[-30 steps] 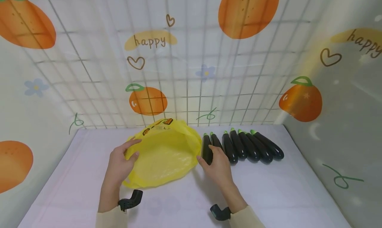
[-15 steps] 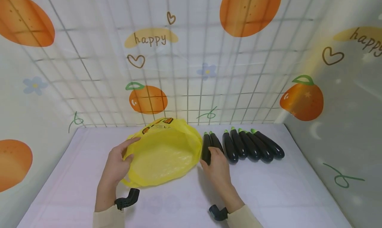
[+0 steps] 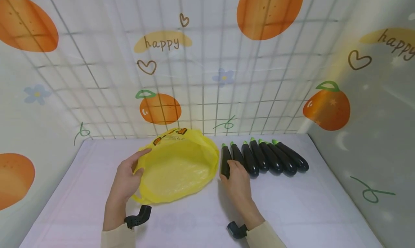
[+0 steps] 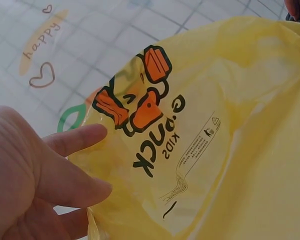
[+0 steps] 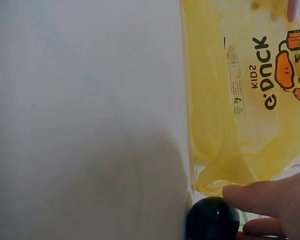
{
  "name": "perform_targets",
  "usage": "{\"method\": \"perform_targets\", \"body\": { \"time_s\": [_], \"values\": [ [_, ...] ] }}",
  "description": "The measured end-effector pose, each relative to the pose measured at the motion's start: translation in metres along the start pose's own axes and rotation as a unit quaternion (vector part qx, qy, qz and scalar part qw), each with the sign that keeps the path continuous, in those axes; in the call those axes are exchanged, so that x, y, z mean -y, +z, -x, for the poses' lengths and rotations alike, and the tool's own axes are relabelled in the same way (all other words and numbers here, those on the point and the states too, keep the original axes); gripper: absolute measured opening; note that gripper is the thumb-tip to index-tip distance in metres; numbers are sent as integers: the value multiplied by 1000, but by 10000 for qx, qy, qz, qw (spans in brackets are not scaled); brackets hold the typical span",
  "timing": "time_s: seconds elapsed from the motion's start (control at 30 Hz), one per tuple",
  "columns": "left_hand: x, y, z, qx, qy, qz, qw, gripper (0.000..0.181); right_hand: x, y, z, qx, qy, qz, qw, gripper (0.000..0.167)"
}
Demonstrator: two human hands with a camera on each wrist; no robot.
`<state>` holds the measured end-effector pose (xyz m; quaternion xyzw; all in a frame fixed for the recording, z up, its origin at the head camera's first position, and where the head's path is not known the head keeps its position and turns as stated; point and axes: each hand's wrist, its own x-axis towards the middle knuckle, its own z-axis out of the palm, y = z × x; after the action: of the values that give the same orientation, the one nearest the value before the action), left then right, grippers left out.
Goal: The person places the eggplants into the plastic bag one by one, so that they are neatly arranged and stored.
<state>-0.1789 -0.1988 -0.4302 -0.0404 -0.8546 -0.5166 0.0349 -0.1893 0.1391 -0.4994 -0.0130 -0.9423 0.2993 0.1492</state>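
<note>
A yellow plastic bag (image 3: 178,172) with a printed duck lies on the table, its mouth spread wide. At its left rim is my left hand (image 3: 127,177), fingers and thumb nearly straight and touching the bag; in the left wrist view the thumb (image 4: 85,187) lies over the plastic. My right hand (image 3: 237,183) grips the lower end of the leftmost eggplant (image 3: 225,156), just right of the bag. In the right wrist view the eggplant's dark round end (image 5: 212,220) sits against the thumb (image 5: 255,197). The other fingers are partly hidden.
Several more eggplants (image 3: 272,159) lie in a row to the right, green stems toward the back wall. A patterned sheet (image 3: 194,78) covers the grid wall behind the white table (image 3: 181,224). Side walls stand left and right.
My right hand has moved slightly right and closed on the leftmost eggplant. The second eggplant has shifted right, against the row. My left hand has moved a little left at the bag's rim.
</note>
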Motion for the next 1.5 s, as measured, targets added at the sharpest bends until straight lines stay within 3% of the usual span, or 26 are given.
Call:
{"method": "perform_targets", "body": {
  "time_s": [0.27,0.83,1.03,1.33,1.5],
  "values": [
    [-1,2,-1,46,-75,-21,10000,67,0,-3,0,-31,-19,9,10000,52],
    [-2,-2,2,28,-109,-5,9999,67,-5,0,-2,51,537,-255,9982,58],
    [-2,-2,3,19,-133,49,9999,67,-6,0,-2,-81,616,-333,9975,51],
    [-1,-2,2,31,-22,93,9999,68,-5,-11,-5,-305,761,-629,9946,48],
    [-4,-2,2,-37,-220,323,9992,67,-2,-23,-7,-363,866,-805,9923,48]
  ]
}}
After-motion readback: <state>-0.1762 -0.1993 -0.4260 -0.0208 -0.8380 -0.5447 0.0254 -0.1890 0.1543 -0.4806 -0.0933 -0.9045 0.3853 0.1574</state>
